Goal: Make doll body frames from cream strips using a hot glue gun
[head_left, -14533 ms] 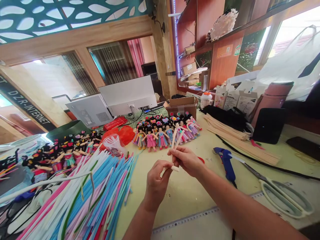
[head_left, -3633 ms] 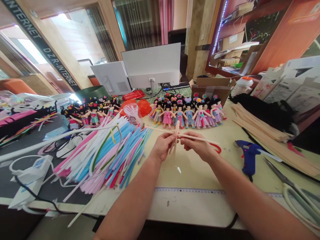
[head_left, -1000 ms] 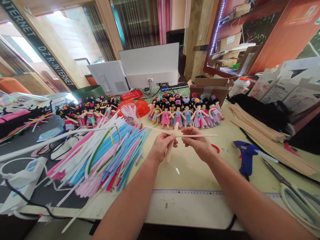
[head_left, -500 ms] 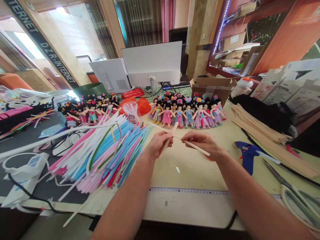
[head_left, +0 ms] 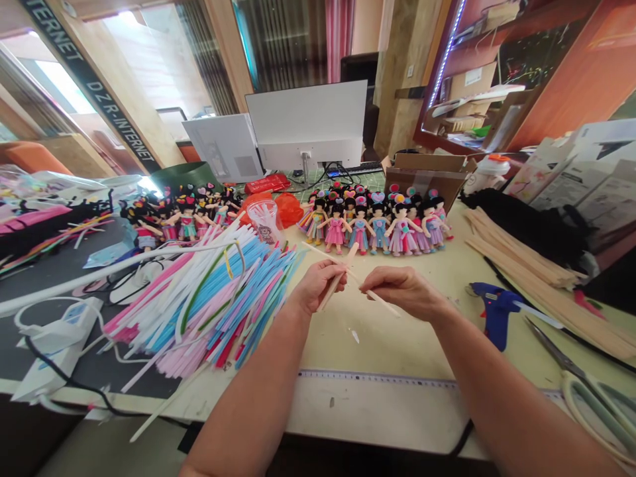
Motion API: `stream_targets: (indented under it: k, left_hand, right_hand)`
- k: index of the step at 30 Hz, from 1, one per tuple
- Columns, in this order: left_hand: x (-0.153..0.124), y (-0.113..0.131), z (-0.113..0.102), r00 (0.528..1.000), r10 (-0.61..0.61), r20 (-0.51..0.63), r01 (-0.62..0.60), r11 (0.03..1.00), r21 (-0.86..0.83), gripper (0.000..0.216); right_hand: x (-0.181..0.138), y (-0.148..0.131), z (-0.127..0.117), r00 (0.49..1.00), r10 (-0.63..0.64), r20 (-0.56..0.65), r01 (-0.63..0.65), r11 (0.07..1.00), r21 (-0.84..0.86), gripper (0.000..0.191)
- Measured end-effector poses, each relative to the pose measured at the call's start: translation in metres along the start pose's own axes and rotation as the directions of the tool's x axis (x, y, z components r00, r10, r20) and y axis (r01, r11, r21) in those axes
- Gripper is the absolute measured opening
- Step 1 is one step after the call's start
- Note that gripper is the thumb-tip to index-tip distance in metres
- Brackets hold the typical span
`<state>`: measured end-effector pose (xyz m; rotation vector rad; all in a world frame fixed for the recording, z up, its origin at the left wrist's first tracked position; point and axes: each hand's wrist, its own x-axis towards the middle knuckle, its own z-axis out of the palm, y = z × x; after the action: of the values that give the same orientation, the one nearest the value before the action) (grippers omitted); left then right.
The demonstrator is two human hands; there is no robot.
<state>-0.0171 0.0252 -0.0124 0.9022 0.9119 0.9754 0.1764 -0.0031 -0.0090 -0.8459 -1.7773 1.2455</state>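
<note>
Over the table's middle, my left hand (head_left: 320,283) pinches a short beige pipe cleaner bundle (head_left: 352,252), whose ends stick out above and below the fingers. A thin beige pipe cleaner (head_left: 385,305) crosses it at a slant, running from the upper left down past my right hand (head_left: 400,290). The thumb and fingertips of that hand close on this thin piece. Whether the two pieces are twisted together at the crossing is too small to tell. Beyond the hands stands a crowd of small pipe cleaner dolls (head_left: 360,228) in colourful skirts.
Left lies a large heap of coloured pipe cleaners (head_left: 209,298), with more dolls (head_left: 186,218) behind. On the right are a blue glue gun (head_left: 497,311), scissors (head_left: 571,364) and beige pipe cleaner bundles (head_left: 541,285). A ruler strip (head_left: 377,379) runs along the front edge.
My right hand has turned a little, and the end of the thin pipe cleaner past it has swung slightly left. The whole view has shifted slightly. Both hands keep their grip.
</note>
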Motion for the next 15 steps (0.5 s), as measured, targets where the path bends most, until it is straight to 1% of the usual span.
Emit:
stream_targets:
  k: [8,15]
  left_hand:
    - [-0.0017,0.0012,0.0003,1.000,-0.008,0.012,0.008,1.000,0.001,0.013]
    - [-0.0014,0.0031,0.0001,0.999,0.019,-0.028,-0.019,1.000,0.005,0.012]
  right_hand:
    - [-0.0007,-0.0021,-0.0015,1.000,0.003,0.002,-0.003,1.000,0.010,0.018]
    - [0.0011,-0.0015,-0.0015,0.996,0.088,0.013,-0.088,0.995,0.042,0.020]
